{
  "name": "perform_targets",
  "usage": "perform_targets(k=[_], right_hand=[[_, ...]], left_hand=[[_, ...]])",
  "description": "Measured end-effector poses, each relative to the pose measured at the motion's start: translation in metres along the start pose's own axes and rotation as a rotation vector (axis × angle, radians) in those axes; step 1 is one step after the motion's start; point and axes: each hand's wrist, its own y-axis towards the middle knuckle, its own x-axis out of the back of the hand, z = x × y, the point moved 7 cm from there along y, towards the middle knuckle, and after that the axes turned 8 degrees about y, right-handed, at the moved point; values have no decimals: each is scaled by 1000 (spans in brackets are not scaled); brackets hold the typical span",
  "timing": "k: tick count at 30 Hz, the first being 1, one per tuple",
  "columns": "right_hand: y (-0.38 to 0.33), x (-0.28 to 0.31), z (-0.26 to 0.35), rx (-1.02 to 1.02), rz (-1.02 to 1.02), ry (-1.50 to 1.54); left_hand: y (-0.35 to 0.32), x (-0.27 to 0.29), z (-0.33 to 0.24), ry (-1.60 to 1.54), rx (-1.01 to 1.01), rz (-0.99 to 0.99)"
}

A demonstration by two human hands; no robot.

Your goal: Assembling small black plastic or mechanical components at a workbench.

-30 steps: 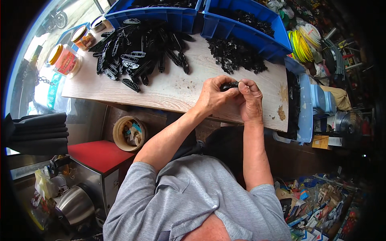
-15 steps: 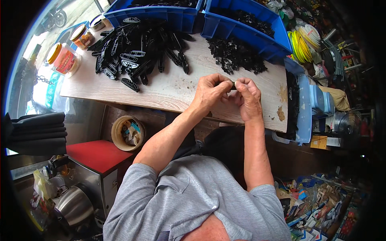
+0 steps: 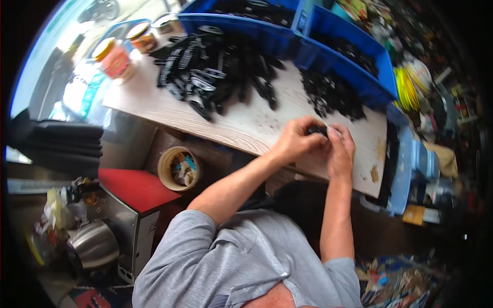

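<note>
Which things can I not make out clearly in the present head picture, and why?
Head view: black part, its full shape partly covered by the left hand.
Head view: left blue bin, its far side cut off by the top edge.
Head view: small black pieces, single shapes lost to blur.
Head view: wheel outside, blurred.

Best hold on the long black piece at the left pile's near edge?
Likely pinch the long black piece mid-length, across its narrow width, from the near left: it's slender, its near long side faces the tabletop's front edge, and other black pieces crowd its far side.
</note>
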Motion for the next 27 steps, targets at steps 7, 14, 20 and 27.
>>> perform_targets(k=[7, 14, 20, 27], right_hand=[[-4, 4, -5, 68, -4, 174], [2, 9, -10, 49, 38, 244], [3, 12, -13, 38, 58, 228], [4, 21, -17, -4, 79, 122]], left_hand=[[-1, -2, -1, 13, 11, 86], [4, 0, -1, 51, 23, 99], [4, -1, -4, 63, 16, 90], [2, -3, -3, -47, 110, 48]])
